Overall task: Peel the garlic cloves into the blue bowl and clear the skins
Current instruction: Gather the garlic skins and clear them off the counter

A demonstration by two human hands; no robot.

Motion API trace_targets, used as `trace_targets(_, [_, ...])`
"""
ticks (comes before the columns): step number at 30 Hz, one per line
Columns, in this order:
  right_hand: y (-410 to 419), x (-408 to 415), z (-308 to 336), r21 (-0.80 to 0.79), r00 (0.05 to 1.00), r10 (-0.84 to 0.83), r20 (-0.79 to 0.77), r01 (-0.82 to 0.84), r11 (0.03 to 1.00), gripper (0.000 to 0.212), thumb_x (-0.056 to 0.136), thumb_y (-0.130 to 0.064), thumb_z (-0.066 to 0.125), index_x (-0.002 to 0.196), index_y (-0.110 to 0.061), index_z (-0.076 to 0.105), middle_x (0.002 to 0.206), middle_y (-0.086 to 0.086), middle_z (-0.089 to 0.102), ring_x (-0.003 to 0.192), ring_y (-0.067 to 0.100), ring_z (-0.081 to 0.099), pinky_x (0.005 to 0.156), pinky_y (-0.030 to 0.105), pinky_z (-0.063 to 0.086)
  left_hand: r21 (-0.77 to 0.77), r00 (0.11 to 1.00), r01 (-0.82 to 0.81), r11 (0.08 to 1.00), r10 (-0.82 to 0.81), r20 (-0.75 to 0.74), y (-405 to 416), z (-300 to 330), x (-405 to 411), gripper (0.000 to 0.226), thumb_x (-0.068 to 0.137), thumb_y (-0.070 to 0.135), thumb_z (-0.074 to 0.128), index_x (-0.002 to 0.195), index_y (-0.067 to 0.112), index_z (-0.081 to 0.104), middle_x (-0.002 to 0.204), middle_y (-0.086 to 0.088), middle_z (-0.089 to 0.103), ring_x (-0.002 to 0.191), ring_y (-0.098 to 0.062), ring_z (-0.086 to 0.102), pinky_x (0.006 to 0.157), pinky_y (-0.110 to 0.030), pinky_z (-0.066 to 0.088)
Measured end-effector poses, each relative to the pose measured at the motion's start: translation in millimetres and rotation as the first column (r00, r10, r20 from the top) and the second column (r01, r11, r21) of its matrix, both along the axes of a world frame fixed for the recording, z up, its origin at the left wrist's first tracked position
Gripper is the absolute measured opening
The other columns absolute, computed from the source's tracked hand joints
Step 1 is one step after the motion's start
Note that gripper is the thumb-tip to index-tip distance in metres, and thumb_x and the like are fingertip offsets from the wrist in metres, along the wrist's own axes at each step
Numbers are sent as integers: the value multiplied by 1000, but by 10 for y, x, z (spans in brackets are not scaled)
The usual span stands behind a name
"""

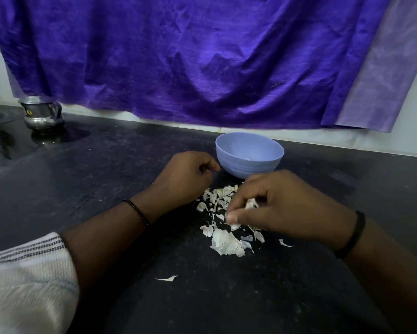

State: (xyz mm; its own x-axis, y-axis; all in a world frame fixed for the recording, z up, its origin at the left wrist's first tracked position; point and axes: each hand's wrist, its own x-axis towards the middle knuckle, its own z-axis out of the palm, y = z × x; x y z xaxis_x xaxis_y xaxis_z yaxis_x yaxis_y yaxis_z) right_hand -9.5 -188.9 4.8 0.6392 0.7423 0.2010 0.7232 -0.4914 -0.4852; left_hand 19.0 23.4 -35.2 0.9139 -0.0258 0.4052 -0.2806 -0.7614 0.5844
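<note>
At the far left edge of the dark stone counter (pixel 94 179) stands a shiny small steel pot (pixel 42 114). A white knitted sleeve with dark stripes (pixel 26 276) covers the left arm near the front edge. The left hand (pixel 185 175) rests on the counter with its fingers curled inward; I cannot see anything in its grip. It lies just beside the round light blue plastic bowl (pixel 249 154), which stands near the back edge, under a hanging purple cloth (pixel 190 59). A small pale bit lies inside the bowl. Between the two hands a heap of white papery garlic skins (pixel 223 227) is spread on the counter, in front of the bowl. The right hand (pixel 289 208) is over this heap, and its grip pinches some skins between thumb and fingers.
</note>
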Motion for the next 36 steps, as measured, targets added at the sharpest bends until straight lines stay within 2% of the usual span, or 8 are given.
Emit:
trace_targets(4, [116,-14,-156,-262,988,148,52,-130,956,24,79,-41,79,102,-37,72,91,-18,60,84,-6,55,71,15,44,-6,1000,-5,1000,5,-13,-1,-9,3,20,89,11,64,101,22,75,79,15,66,68,4,60,58,-4,42])
trace_targets(9, [25,51,-96,-48,998,-20,55,23,999,8,84,-25,77,88,-30,72,74,-23,64,68,-4,59,60,13,40,-21,999,-40,999,40,-4,47,23,19,15,92,16,64,100,23,75,82,12,69,71,1,61,61,-12,43])
trace_targets(14, [-28,120,-125,-114,984,-152,95,162,980,28,89,-20,70,104,-43,71,83,-24,69,75,-3,64,74,26,53,-12,997,-71,997,71,-24,92,37,29,12,92,19,65,95,24,76,77,15,67,70,3,60,60,-13,40])
trace_targets(18, [-27,105,-132,-57,966,-214,144,224,973,45,88,2,58,106,-36,75,71,-35,58,66,-19,53,61,4,38,41,987,-161,986,162,-13,234,148,12,8,90,21,71,86,21,77,75,16,67,68,3,58,61,-18,42])
trace_targets(22, [8,92,-171,-20,940,-266,212,277,961,46,87,-1,57,105,-40,74,104,-22,72,84,-10,62,84,24,53,190,952,-163,968,205,-229,397,261,-15,18,81,34,80,77,18,76,77,4,73,72,-7,65,68,-29,54])
trace_targets(25, [15,119,-190,4,914,-337,225,345,938,35,85,-9,63,101,-39,74,96,-22,72,89,-1,65,85,29,54,277,890,-125,953,231,-392,407,270,-20,27,79,44,79,75,18,74,73,2,71,70,-12,66,72,-32,57])
trace_targets(29, [-54,216,-207,-23,870,-444,214,459,888,17,90,-24,67,103,-33,74,94,-14,73,89,6,67,82,30,54,265,910,-57,963,159,-382,350,202,-2,23,78,45,80,86,24,75,83,7,71,78,-9,66,68,-26,53])
trace_targets(36, [-36,264,-325,-216,939,-313,143,338,916,40,93,-33,65,133,-35,61,129,-10,63,115,10,55,95,21,42,219,943,220,951,-150,-296,124,51,11,45,78,46,79,119,31,69,85,11,63,76,0,59,64,-21,41])
